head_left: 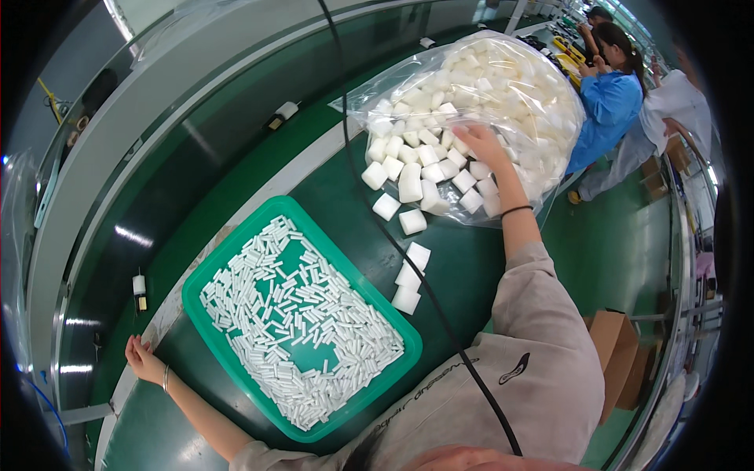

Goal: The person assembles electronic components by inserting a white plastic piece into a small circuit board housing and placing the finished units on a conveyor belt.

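Note:
My right hand [481,146] reaches over the mouth of a large clear plastic bag [542,102] full of white, blocky foam-like pieces. Its fingers stretch out and touch pieces there, with none visibly gripped. Loose white pieces [410,182] spill from the bag onto the green worktop. Three more white pieces [408,276] lie in a row between the bag and a green tray. My left hand [144,359] rests at the far left edge of the worktop, fingers loosely apart and holding nothing. Between my arms sits the green tray [206,275], holding many small white tubes.
Along the far side runs a green conveyor [212,149] carrying small black-and-white parts [281,115]. A black cable [351,149] hangs across the view. Co-workers, one in a blue coat [609,106], are at the upper right. Cardboard boxes [616,353] stand at the right.

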Tool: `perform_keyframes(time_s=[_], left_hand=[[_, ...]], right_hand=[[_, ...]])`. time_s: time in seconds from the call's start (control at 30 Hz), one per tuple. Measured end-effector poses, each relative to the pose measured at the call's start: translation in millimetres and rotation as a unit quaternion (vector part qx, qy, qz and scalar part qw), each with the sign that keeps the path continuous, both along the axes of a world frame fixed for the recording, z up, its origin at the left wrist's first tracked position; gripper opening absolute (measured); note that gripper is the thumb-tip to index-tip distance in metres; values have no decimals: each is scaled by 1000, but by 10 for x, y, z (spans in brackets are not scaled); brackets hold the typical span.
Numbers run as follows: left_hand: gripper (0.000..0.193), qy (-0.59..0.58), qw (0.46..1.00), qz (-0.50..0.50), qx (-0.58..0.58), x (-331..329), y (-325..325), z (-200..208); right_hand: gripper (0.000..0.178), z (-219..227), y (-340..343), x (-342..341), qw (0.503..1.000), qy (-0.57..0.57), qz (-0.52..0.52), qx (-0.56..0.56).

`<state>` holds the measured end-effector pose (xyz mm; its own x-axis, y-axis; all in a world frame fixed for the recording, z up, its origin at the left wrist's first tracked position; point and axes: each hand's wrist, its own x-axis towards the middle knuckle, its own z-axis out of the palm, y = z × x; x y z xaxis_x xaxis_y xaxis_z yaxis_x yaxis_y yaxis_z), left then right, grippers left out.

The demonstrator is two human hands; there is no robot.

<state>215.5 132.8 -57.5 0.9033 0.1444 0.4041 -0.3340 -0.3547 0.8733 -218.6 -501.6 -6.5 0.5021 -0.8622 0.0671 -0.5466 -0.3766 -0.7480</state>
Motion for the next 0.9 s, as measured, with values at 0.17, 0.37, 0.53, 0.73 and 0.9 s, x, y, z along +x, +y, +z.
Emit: perform_keyframes(time_s=[0.17,0.37,0.53,0.73,0.9], left_hand=[[19,2,1000,5,13,-4,0,25],[19,11,1000,3,-1,-4,-30,15],[19,11,1000,2,3,-17,-21,34],[19,14,1000,-9,16,-26,-38,46],[19,17,1000,-2,13,-49,-78,68]], right_hand=[[27,153,420,61,973,-169,141,63],[28,205,894,292,960,-206,182,62],[29,250,1289,509,943,-164,263,118],[29,282,1296,680,895,-303,274,179],[36,173,730,922,983,-148,97,-41]])
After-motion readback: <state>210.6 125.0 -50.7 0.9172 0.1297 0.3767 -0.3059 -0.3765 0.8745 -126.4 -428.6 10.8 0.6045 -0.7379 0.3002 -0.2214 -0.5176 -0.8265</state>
